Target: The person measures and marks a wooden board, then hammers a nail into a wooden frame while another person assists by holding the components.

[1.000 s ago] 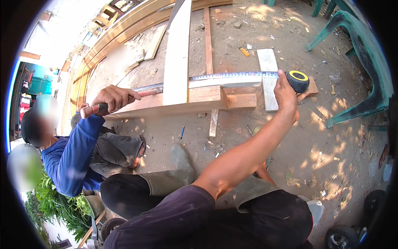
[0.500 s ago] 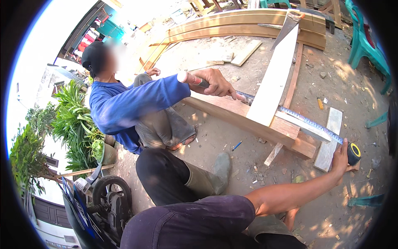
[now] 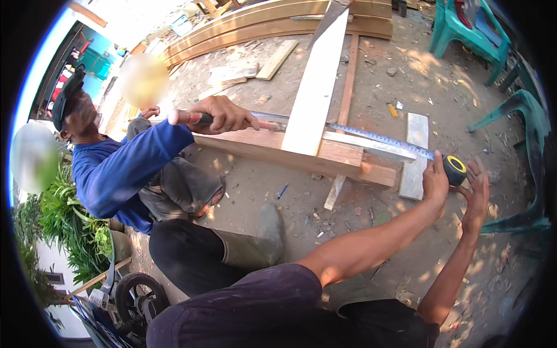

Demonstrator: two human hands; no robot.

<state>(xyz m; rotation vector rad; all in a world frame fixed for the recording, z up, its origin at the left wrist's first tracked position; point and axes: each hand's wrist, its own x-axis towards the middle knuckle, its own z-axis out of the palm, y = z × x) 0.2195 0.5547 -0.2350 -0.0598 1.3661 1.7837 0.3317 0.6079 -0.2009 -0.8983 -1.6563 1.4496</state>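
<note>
On the dirt ground (image 3: 406,69) lie stacked long boards (image 3: 255,26) at the top, with green plastic chairs (image 3: 470,35) at the right. A pale plank (image 3: 316,87) runs down the middle, its near end resting across a thick beam (image 3: 290,153) that lies slantwise. A co-worker in a blue sleeve (image 3: 125,165) crouches at the left (face blurred), a hand (image 3: 223,113) closed on a red-handled tool at the beam's far end. A tape blade (image 3: 377,138) stretches over beam and plank to the tape case (image 3: 455,170), black and yellow, at the right. The left hand (image 3: 435,185) has its fingers curled against the case's near side, gripping it. The right hand (image 3: 478,191) touches the case's other side, fingers loosely spread. A small board (image 3: 415,156) lies under the blade, and a blue pencil (image 3: 282,191) rests on the dirt.
</note>
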